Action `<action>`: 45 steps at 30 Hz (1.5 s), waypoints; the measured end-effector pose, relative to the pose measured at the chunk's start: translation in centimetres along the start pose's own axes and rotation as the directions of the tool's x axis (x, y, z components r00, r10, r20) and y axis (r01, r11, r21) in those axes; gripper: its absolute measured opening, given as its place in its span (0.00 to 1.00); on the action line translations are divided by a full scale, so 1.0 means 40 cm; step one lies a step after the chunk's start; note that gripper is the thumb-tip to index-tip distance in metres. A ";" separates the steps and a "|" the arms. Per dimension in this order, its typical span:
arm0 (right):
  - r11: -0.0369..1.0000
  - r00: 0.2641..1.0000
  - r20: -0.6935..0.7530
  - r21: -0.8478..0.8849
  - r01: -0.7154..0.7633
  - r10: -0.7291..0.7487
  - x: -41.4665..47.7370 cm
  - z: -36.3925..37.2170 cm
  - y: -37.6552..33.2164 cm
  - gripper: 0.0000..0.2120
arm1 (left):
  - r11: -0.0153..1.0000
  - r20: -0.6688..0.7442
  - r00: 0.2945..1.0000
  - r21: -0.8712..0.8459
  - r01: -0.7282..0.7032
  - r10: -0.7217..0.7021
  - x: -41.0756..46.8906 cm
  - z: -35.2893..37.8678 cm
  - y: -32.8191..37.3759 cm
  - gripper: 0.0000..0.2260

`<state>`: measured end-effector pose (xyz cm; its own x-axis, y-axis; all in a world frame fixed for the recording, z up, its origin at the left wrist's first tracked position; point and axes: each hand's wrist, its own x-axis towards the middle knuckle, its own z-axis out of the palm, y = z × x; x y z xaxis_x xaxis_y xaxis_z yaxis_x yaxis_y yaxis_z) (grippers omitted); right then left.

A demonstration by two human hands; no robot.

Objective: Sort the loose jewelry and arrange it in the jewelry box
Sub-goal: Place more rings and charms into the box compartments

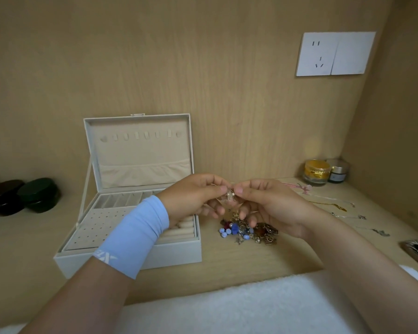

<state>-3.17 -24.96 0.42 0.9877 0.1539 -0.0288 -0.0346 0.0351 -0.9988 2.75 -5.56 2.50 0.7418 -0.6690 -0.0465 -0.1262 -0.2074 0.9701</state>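
White fluffy cloth fills the near edge, and beyond it runs a wooden desk. On the far left of the desk sit a black case and a green case. In the right corner stand a gold-lidded jar and a silver-lidded jar, below a white wall socket. The jewelry box stands open left of centre with its lid upright. The person's forearm, in a blue sleeve, crosses over the box's right front and hides part of the tray. The left hand and right hand meet above the desk, each with thumb and forefinger pressed onto a small pale piece held between them, the other fingers loosely curled. Just below the hands, right of the box, lies a heap of loose jewelry with blue and red beads. Thin chains are laid out further right.
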 end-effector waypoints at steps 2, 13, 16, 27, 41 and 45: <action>1.000 1.000 0.000 0.010 0.009 -0.009 0.020 0.014 -0.020 0.13 | 1.000 -0.036 0.999 -0.013 -0.008 0.007 -0.007 -0.019 0.010 0.06; 0.999 0.999 0.041 -0.040 0.020 -0.018 0.139 0.099 -0.097 0.08 | 0.999 -0.146 0.989 0.045 0.011 -0.004 -0.060 -0.186 0.022 0.07; 0.996 0.999 0.035 -0.078 0.040 -0.037 0.171 0.128 -0.107 0.09 | 0.997 -0.140 0.990 0.064 0.032 -0.022 -0.073 -0.234 0.011 0.08; 0.888 0.990 -0.046 -0.449 0.099 -0.134 0.293 0.263 -0.109 0.05 | 0.916 -0.335 0.937 0.339 0.216 -0.097 -0.077 -0.332 -0.043 0.04; 0.733 0.998 -0.006 -0.678 0.045 -0.067 0.368 0.307 -0.068 0.04 | 0.917 -0.384 0.910 0.285 0.280 -0.158 -0.076 -0.355 -0.070 0.05; 0.679 0.996 0.064 -0.728 0.088 -0.060 0.367 0.296 -0.055 0.06 | 0.828 -0.360 0.925 0.479 0.291 -0.117 -0.071 -0.344 -0.073 0.06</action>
<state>9.60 -11.09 2.65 0.9761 0.2148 0.0335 0.1744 -0.6819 -0.7103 10.08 6.75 3.09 0.9386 -0.3377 -0.0705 -0.2040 -0.7080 0.6761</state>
